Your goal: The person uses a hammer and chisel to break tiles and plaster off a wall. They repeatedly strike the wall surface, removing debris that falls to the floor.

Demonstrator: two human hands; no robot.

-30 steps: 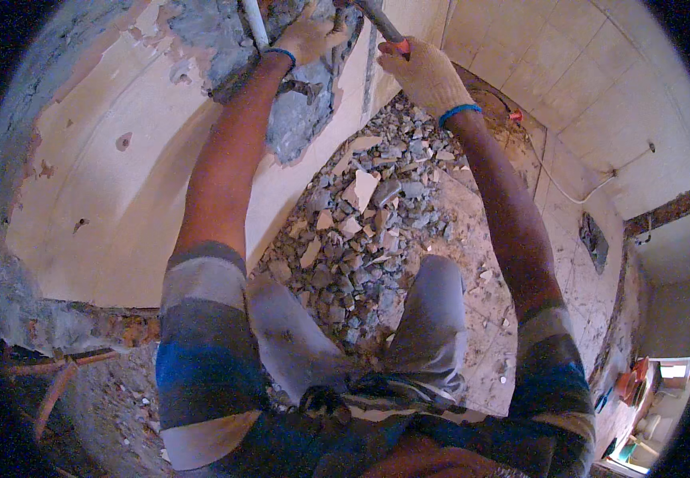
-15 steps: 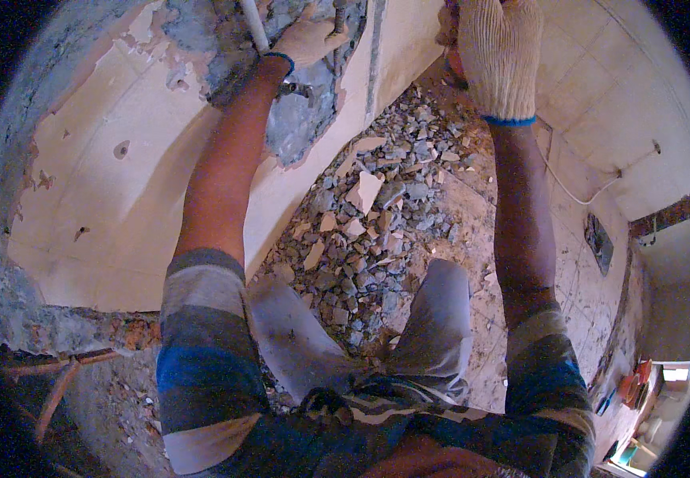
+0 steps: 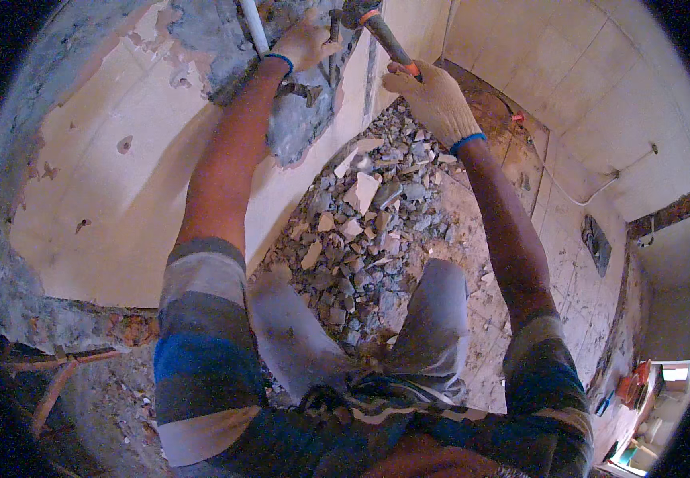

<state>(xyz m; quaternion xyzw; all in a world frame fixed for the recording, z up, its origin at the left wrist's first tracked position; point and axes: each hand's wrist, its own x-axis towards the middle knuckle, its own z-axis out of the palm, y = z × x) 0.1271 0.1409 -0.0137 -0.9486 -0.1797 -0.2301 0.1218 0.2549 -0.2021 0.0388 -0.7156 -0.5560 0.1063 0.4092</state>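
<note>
My left hand (image 3: 303, 46), in a pale knit work glove with a blue cuff, is closed around a dark metal chisel (image 3: 335, 67) against the broken wall (image 3: 297, 131). My right hand (image 3: 439, 105), gloved alike, grips the orange-and-dark handle of a hammer (image 3: 385, 38). The hammer's head is at the chisel's upper end, at the top of the view; whether they touch I cannot tell. A metal pipe fitting (image 3: 305, 93) sticks out of the exposed grey mortar just below my left wrist, and a white pipe (image 3: 254, 28) runs beside that hand.
Broken tile and mortar rubble (image 3: 361, 231) covers the floor between my knees and along the wall. Beige tiles (image 3: 114, 215) still cover part of the left wall. A thin white hose (image 3: 572, 195) hangs at the right wall, and an orange object (image 3: 637, 389) lies at lower right.
My right hand has swung the hammer from the upper right down and left to the chisel. My left hand stays in nearly the same place, holding the chisel.
</note>
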